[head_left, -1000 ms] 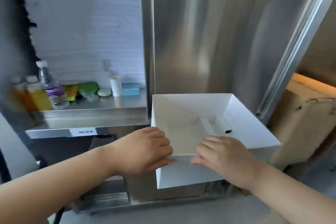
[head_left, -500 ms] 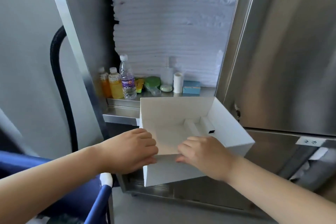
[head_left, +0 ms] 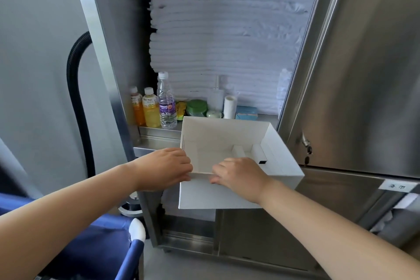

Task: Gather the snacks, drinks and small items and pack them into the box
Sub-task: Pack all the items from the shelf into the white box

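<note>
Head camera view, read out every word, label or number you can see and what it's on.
"MOGU MOGU", faintly: label of the yellow juice bottle.
Too blurred: label of the orange juice bottle.
Too small: purple label of the water bottle.
Too blurred: two characters on the white tag on the steel cabinet.
No text visible: white box.

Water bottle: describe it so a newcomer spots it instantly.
Find the steel shelf below the stack of white towels. At its left end, the water bottle stands right of the orange juice bottle and the yellow juice bottle. It alone is clear, tallest, purple-labelled.
</note>
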A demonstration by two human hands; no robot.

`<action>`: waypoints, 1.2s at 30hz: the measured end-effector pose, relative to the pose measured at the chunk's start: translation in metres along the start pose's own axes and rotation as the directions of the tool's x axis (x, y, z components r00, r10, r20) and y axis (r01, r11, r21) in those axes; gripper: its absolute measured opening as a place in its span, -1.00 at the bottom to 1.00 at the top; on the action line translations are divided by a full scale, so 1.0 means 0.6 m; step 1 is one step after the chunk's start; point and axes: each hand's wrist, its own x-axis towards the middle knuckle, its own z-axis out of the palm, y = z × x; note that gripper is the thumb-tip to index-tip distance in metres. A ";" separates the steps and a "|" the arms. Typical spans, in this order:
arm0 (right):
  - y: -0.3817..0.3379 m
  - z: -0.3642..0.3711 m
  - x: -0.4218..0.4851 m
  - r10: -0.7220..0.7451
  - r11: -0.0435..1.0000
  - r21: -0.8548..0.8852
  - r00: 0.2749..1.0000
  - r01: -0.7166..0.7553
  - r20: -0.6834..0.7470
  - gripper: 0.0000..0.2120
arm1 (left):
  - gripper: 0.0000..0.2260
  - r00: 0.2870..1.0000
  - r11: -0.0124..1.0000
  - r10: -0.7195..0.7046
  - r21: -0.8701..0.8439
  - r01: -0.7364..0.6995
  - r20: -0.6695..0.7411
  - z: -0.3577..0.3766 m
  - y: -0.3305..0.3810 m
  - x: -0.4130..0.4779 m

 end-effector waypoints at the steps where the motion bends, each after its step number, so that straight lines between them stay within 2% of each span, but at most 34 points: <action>1: 0.002 0.007 0.001 0.014 1.000 0.012 1.000 -0.014 0.011 -0.67 | -0.73 1.000 1.000 -0.009 -0.005 0.009 0.012 0.009 -0.005 0.005; 9: 0.007 0.050 0.009 0.122 0.989 0.075 0.991 -0.127 0.063 -0.73 | -0.74 0.990 0.989 -0.110 -0.091 0.117 0.086 0.054 -0.032 0.018; 13: 0.008 0.064 0.003 0.185 0.975 0.093 0.970 -0.202 0.160 -0.79 | -0.76 0.982 0.982 -0.141 -0.110 0.155 0.123 0.063 -0.046 0.017; 21: 0.055 0.054 -0.079 0.350 0.936 -0.052 0.919 -0.347 0.179 -0.68 | -0.72 0.964 0.973 -0.192 -0.092 0.212 0.184 0.067 -0.067 0.027; 26: 0.069 0.057 -0.093 0.377 0.924 -0.041 0.888 -0.380 0.262 -0.70 | -0.51 0.918 0.862 -0.355 -0.320 0.394 0.175 0.067 -0.059 0.063; 32: 0.081 0.062 -0.093 0.335 0.935 0.015 0.896 -0.354 0.291 -0.74 | -0.46 0.847 0.795 -0.503 -0.292 0.532 0.174 0.087 -0.069 0.143; 36: 0.085 0.063 -0.091 0.341 0.928 0.045 0.891 -0.370 0.301 -0.70 | -0.41 0.820 0.803 -0.560 -0.170 0.572 0.114 0.099 -0.088 0.183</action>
